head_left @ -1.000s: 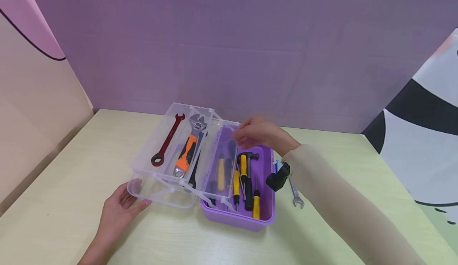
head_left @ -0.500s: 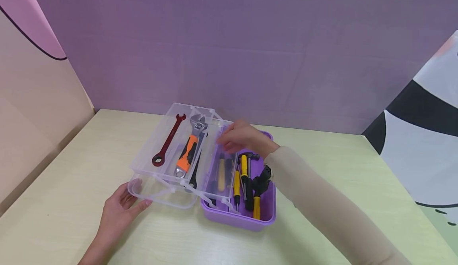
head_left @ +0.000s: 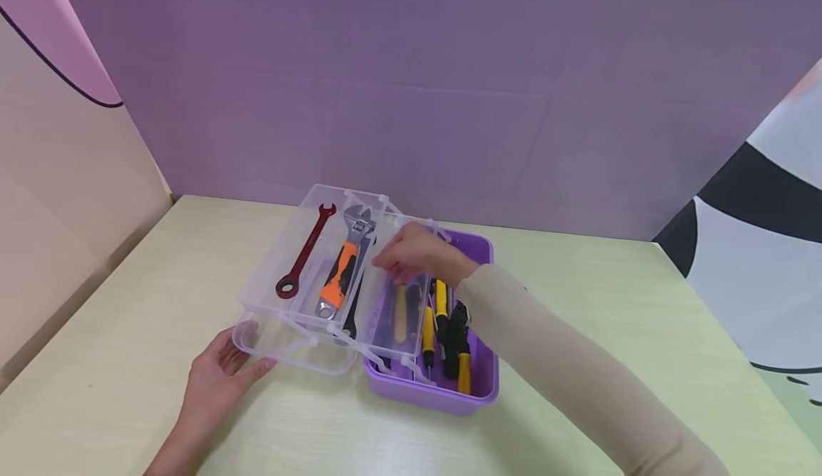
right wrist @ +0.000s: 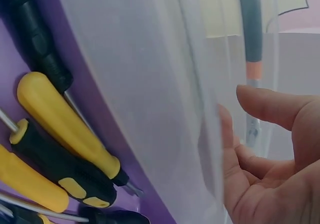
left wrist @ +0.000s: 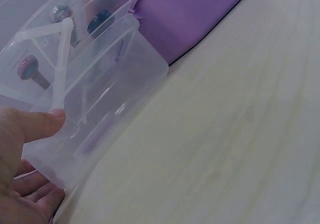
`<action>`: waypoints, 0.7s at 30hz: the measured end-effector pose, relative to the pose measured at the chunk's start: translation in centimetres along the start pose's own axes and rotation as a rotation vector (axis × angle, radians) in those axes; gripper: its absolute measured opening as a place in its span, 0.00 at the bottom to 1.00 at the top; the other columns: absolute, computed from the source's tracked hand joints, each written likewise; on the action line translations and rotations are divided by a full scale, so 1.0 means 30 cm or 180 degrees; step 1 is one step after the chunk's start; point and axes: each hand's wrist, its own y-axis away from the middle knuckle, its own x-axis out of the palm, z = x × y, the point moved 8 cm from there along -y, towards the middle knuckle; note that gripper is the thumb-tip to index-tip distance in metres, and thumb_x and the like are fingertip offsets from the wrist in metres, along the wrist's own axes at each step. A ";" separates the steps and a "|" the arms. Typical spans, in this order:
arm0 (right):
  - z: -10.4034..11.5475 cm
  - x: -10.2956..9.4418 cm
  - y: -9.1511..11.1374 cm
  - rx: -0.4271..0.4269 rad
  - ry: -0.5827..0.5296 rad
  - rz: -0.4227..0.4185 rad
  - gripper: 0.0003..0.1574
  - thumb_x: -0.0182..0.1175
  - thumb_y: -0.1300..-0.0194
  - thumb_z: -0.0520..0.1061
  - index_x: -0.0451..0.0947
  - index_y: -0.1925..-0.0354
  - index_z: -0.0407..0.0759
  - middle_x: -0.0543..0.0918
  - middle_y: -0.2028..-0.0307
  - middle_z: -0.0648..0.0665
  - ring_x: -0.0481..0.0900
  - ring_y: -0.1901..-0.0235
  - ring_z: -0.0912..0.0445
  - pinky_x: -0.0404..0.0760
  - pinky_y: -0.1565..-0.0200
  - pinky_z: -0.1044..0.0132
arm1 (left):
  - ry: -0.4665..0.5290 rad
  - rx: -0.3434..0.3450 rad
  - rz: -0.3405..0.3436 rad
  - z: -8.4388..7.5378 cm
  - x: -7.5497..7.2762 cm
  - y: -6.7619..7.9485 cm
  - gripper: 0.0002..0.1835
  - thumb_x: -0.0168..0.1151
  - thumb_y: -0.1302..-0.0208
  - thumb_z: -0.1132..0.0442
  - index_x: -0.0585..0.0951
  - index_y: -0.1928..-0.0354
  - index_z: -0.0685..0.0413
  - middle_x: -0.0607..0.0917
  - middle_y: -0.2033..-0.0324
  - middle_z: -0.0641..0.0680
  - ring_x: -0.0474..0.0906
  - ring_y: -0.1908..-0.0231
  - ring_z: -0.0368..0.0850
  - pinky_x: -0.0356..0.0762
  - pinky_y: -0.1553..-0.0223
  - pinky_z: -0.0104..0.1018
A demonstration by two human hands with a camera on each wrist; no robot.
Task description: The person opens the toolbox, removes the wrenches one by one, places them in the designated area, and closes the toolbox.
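Observation:
My left hand [head_left: 215, 372] grips the near left corner of the toolbox's clear lid [head_left: 330, 367], which lies on the table. In the left wrist view its thumb presses one side of the lid, with the fingers at the bottom edge. My right hand [head_left: 414, 251] is over the inner clear tray, above a wooden handle [head_left: 401, 315]. The right wrist view shows a gap between the thumb and the curved fingers, which are beside the tray wall [right wrist: 212, 149]. On the outer tray lie a red wrench [head_left: 305, 255] and an adjustable wrench [head_left: 334, 283] with an orange grip.
The purple toolbox base [head_left: 432, 396] holds several tools, among them yellow-handled screwdrivers [head_left: 428, 337]. A dark wrench [head_left: 350, 326] shows beside the adjustable wrench. My right sleeve [head_left: 546, 347] crosses the table [head_left: 616, 290] from the lower right. A purple backdrop [head_left: 449, 105] stands behind the table.
My right hand has moved left across the inner tray, and its sleeve now covers the small wrench on the table. My left hand has stayed at the lid.

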 end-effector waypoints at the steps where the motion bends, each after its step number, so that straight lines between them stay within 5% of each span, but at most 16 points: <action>1: 0.000 0.003 -0.001 0.0006 0.0019 -0.0014 0.14 0.66 0.41 0.42 0.82 0.59 0.32 0.78 0.74 0.45 0.77 0.76 0.56 0.86 0.66 0.66 | -0.0020 -0.0001 0.0000 0.000 0.000 0.000 0.35 0.69 0.46 0.71 0.64 0.37 0.71 0.69 0.38 0.73 0.68 0.56 0.13 0.71 0.53 0.09; 6: -0.001 0.022 -0.005 0.0022 0.0101 -0.0042 0.12 0.68 0.43 0.42 0.83 0.63 0.34 0.79 0.76 0.46 0.76 0.77 0.57 0.84 0.71 0.70 | -0.0090 -0.0060 0.0012 0.004 0.001 0.003 0.36 0.69 0.46 0.70 0.64 0.36 0.70 0.69 0.38 0.73 0.71 0.52 0.20 0.71 0.53 0.09; 12: 0.000 0.035 -0.006 -0.0054 0.0057 -0.0083 0.08 0.65 0.42 0.38 0.78 0.73 0.34 0.76 0.81 0.47 0.74 0.81 0.59 0.82 0.78 0.72 | -0.0008 -0.0012 0.0024 -0.005 0.015 0.003 0.35 0.69 0.46 0.71 0.64 0.37 0.71 0.70 0.38 0.72 0.69 0.55 0.15 0.71 0.52 0.09; 21: 0.005 0.034 -0.013 -0.0305 0.0359 -0.0478 0.18 0.67 0.45 0.43 0.72 0.85 0.40 0.71 0.88 0.50 0.68 0.89 0.60 0.77 0.83 0.70 | 0.0005 -0.0016 0.0058 -0.004 0.014 -0.003 0.35 0.69 0.45 0.70 0.64 0.37 0.69 0.69 0.38 0.72 0.69 0.55 0.15 0.72 0.53 0.10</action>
